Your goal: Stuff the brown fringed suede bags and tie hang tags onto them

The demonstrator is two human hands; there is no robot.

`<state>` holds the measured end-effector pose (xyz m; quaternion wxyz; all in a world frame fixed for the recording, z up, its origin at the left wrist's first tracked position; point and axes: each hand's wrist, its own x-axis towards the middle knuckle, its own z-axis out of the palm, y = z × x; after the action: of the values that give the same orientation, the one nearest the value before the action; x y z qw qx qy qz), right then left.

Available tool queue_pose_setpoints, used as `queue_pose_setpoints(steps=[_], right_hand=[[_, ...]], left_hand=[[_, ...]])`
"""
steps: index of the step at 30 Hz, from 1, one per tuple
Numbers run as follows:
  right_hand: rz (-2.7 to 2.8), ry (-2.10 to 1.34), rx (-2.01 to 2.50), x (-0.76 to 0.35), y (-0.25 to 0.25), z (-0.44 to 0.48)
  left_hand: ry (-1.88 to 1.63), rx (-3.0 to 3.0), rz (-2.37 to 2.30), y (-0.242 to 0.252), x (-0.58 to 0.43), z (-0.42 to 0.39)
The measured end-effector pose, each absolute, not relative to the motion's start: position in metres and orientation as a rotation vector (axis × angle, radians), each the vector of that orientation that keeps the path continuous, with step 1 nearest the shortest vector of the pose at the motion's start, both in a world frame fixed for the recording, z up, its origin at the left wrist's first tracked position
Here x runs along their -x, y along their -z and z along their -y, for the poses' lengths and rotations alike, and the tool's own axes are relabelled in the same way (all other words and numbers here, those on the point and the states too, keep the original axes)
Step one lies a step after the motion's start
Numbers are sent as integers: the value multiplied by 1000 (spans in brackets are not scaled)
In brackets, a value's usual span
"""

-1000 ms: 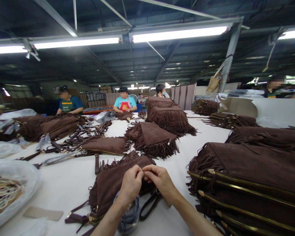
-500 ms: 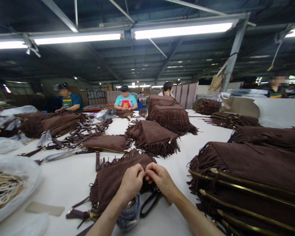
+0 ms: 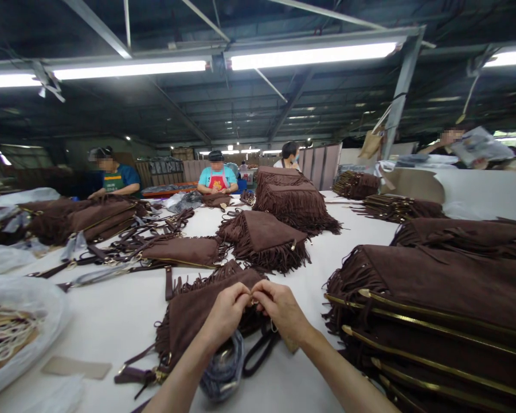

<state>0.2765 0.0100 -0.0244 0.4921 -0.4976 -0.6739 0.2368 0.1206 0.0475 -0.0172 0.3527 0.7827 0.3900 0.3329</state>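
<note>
My left hand and my right hand meet over a dark brown fringed suede bag, fingertips pinched together. Between them shows a tiny gold-coloured glint, too small to name. Below my right hand hangs a thin pale cord, with a tan tag partly hidden by the wrist. A dark wrist strap loops down from the bag's right end onto the white table. Under my left wrist lies a roll of something wrapped in clear plastic. Gold hardware sits at the bag's near left corner.
To the right rises a stack of fringed bags with gold zippers. More fringed bags lie ahead. At left are a plastic bag of tan tags, a beige strip and several loose straps. Co-workers sit across the table.
My hands have drawn closer together, fingertips meeting, and the tag below my right hand shows more. The view has shifted slightly. At the far right, a person now has a plastic-wrapped item raised.
</note>
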Motion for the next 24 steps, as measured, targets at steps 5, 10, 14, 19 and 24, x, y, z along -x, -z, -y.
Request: queue_pose_setpoints(steps=[5, 10, 14, 19, 24], right_hand=[[1936, -213, 1246, -267, -1, 16], [2549, -85, 1284, -226, 12, 64], [2569, 33, 1467, -204, 34, 74], [2471, 49, 1387, -220, 20, 76], [1928, -505, 1209, -268, -21, 87]], left_hand=[[-609, -2245, -1132, 1, -86, -59], [-114, -2612, -1161, -11, -43, -35], [-123, -2589, -1091, -7, -19, -17], [-107, -2510, -994, -4, -4, -7], [-156, -2645, -1357, 9, -22, 6]])
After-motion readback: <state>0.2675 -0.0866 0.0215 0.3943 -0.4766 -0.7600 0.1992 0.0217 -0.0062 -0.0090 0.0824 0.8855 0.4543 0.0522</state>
